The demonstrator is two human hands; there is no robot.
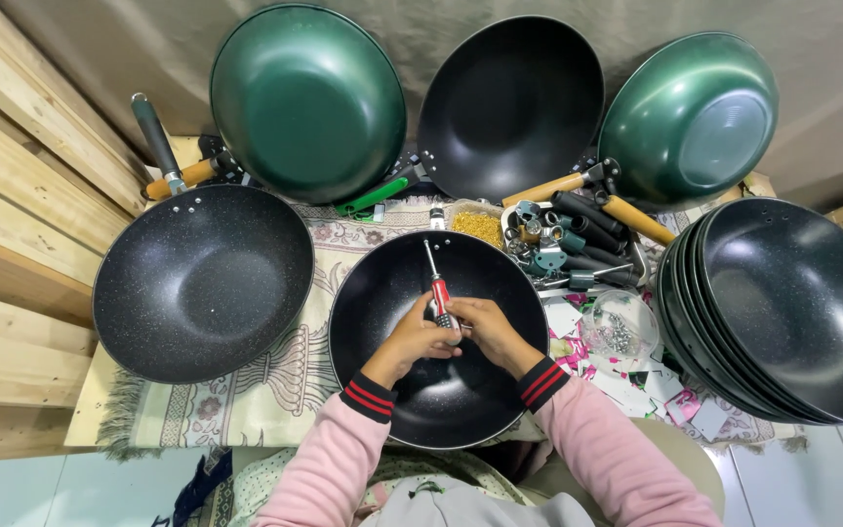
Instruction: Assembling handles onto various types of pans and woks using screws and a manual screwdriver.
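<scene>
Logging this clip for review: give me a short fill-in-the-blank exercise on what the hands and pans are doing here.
1. Both hands hold a screwdriver with a ____ handle.
2. The hands work over a ____ wok lying on the patterned cloth.
3. The stack of black woks stands on the person's ____ side.

Missing words: red; black; right

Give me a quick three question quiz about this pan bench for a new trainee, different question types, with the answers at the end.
1. True or false: the screwdriver has a red and black handle.
2. Which hands grip the screwdriver? A) left hand only B) right hand only C) both
3. Fill in: the stack of black pans stands on the person's ____ side.

Key: 1 true. 2 C, both hands meet at the handle over the black pan in front of the person. 3 right.
</scene>
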